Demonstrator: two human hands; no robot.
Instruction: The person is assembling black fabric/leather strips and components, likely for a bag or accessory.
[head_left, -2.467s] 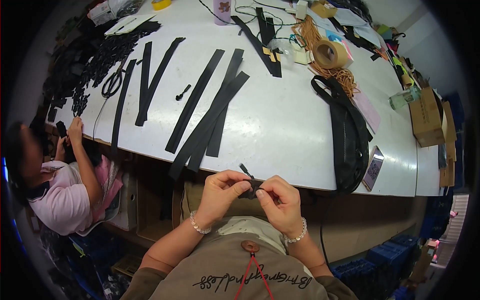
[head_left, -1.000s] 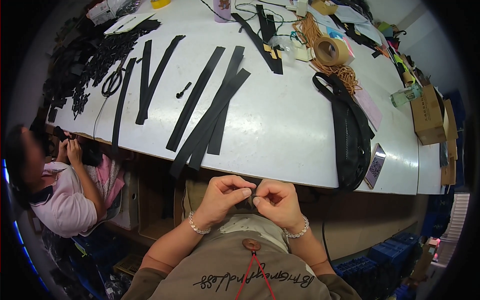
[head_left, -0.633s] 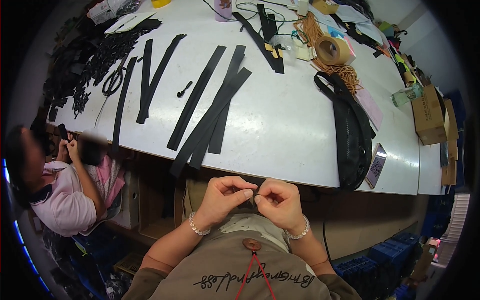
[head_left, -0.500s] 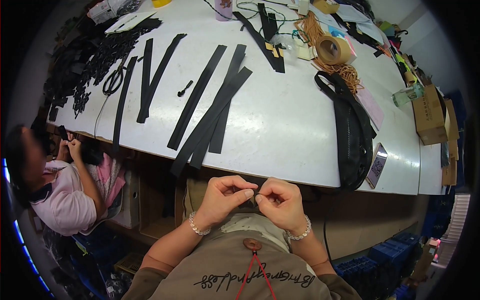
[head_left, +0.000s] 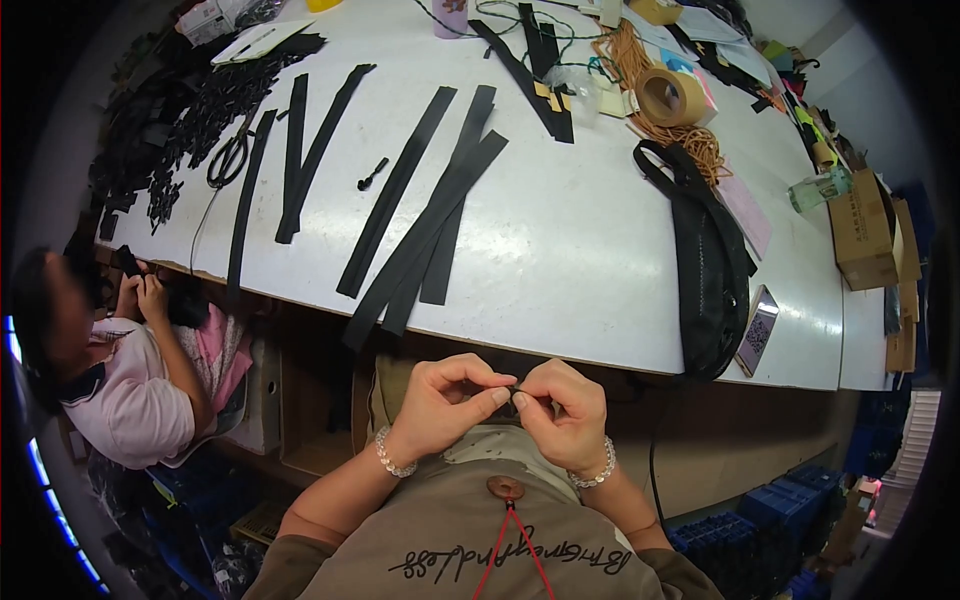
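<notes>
Because both hands, left hand and right hand, pinch one small dark piece off the tabletop edge (mostly hidden by fingertips), a slip could drop it into the lap.

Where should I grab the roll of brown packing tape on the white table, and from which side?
Take the roll of brown packing tape by its ring wall, one finger in the open core and the thumb on the outer rim. It lies flat with the hole up, so come from above, on its near side; orange cord crowds the right.
</notes>
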